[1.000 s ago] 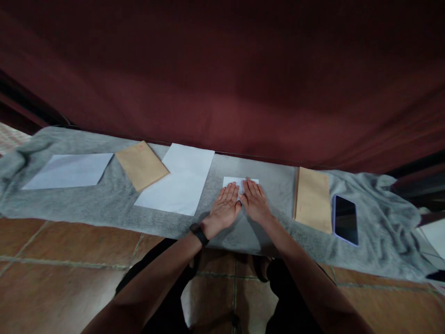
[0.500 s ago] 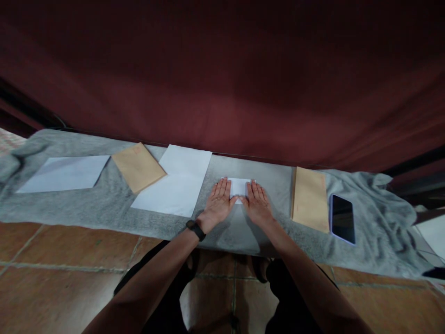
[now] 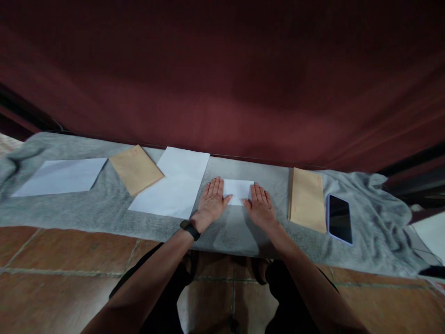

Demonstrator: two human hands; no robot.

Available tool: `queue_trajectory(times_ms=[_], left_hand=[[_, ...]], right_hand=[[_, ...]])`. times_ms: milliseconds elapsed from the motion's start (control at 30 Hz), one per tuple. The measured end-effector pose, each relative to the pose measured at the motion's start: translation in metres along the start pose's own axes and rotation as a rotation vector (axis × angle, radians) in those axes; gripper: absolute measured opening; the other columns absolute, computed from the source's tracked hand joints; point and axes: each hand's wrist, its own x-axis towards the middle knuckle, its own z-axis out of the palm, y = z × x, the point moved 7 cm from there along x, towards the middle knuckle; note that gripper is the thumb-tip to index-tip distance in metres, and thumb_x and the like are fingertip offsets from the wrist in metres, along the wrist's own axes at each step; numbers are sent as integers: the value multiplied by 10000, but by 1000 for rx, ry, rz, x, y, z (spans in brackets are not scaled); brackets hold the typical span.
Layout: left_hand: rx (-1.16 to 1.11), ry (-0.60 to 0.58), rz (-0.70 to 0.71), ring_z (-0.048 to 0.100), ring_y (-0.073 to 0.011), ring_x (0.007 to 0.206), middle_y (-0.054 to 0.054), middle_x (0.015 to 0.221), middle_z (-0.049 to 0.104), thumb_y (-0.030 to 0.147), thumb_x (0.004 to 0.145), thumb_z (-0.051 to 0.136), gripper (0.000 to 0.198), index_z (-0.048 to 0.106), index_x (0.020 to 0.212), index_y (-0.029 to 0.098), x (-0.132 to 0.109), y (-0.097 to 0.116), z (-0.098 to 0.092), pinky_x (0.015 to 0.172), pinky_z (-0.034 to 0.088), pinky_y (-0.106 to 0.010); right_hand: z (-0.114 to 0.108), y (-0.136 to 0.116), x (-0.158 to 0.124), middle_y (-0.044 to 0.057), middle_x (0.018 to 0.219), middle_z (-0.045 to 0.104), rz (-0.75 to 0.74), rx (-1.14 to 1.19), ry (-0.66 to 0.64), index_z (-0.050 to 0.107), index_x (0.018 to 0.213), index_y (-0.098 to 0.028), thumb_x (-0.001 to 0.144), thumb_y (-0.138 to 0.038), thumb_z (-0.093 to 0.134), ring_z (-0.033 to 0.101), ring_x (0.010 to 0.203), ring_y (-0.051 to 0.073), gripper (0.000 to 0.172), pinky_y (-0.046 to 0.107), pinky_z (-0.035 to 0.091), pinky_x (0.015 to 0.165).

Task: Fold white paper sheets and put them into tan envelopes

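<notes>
A small white paper rectangle lies flat on the grey cloth in front of me. My left hand rests flat at its left edge, fingers stretched out and thumb on the paper's lower left part. At the right edge lies my right hand, also flat with straight fingers, its thumb touching the lower right corner. Neither hand grasps anything. Larger white sheets lie left of my left hand, partly under a brown envelope.
Another white sheet is at the far left. To the right are a stack of brown envelopes and a phone with a dark screen. A dark red curtain hangs behind the cloth; tiled floor shows in front.
My hands have moved apart, the left one outward to the left and the right one slightly to the right, so more of the small paper shows between them.
</notes>
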Motion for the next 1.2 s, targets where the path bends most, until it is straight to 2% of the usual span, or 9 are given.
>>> queue_trajectory(times_ms=[267,400,533,667,800,1067,1200], left_hand=[[16,26,-30,266,-286,1536,-180,1643,298,482,1050,258,695,304,1570,23,-2,-7,-4,1264,193,-439],[18,49,-45,274,-286,1533,-193,1634,313,432,1051,274,663,316,1560,7,-4,-10,-5,1262,203,-435],[-21,87,14,238,-268,1546,-162,1651,294,380,1050,284,625,298,1575,41,-9,-1,-8,1266,205,-429],[-59,77,155,216,-241,1553,-127,1661,285,289,1034,285,592,291,1583,71,-16,17,-7,1271,201,-434],[-45,30,172,232,-248,1548,-141,1649,309,233,1018,267,581,325,1567,52,-16,22,-2,1269,207,-445],[-51,47,150,233,-249,1548,-139,1654,296,263,1024,289,585,315,1578,77,-9,14,0,1271,198,-448],[-59,71,130,228,-262,1549,-150,1651,296,317,1042,276,589,323,1574,68,-8,11,-1,1269,201,-453]], right_hand=[[-4,8,4,219,1600,378,77,-8,-34,387,1527,-2,1022,-475,415,356,1480,337,693,483,260,1211],[-11,7,10,228,1609,357,96,23,9,388,1526,-6,1014,-422,437,353,1481,357,661,508,280,1199],[-13,-19,16,169,1652,297,-19,127,36,337,1568,-82,1035,-403,381,296,1516,318,624,502,279,1211],[-5,-53,17,145,1658,293,-128,228,-32,334,1575,-97,1065,-400,289,263,1536,270,595,460,265,1233],[2,-68,16,146,1647,316,-146,226,-88,342,1574,-95,1080,-426,239,262,1538,251,604,453,231,1252],[7,-61,20,133,1650,310,-128,134,-81,336,1581,-117,1085,-419,233,263,1537,249,590,455,210,1248],[7,-52,22,156,1644,312,-96,77,-51,360,1566,-86,1079,-420,268,296,1522,284,597,466,224,1235]])
